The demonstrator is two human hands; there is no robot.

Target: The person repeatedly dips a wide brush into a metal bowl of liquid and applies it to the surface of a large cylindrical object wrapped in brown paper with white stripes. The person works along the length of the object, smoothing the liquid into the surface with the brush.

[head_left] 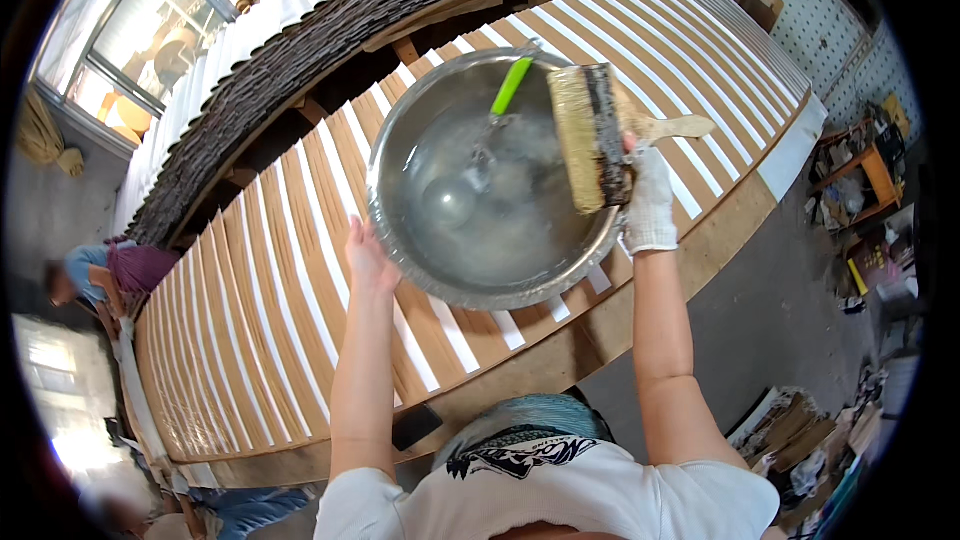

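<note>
Here, a wide metal basin point(480, 230) of cloudy water as the landmark, set on a long wooden bench point(690, 260) covered with pale strips point(300, 270) laid side by side. Over the basin's right rim, a broad flat brush point(592, 135): bristle block long axis running roughly from far to near, bristles turned left toward the water, wooden handle point(675, 126) sticking out right, away from the basin and past its rim. Just beside that rim, the right hand point(648, 202), in a white glove, closed around the brush at the near end of the dark band where bristles meet handle; forearm straight up from the lower edge, wrist bent slightly left toward the basin. At the basin's left near rim, the left hand point(368, 258), bare, fingers loosely curled against the outer wall, touching or steadying it rather than gripping anything free; exact degree of closure hard to tell, with only the back of the hand showing. Inside the basin, toward its far side, a green-handled tool point(510, 87) leaning on the far rim, lower end in the water. Brush thus nearer the right hand, already held, poised above the water rather than in it. Well left of the basin, at the bench's far end, another person point(105, 275) bent over the strips.
</note>
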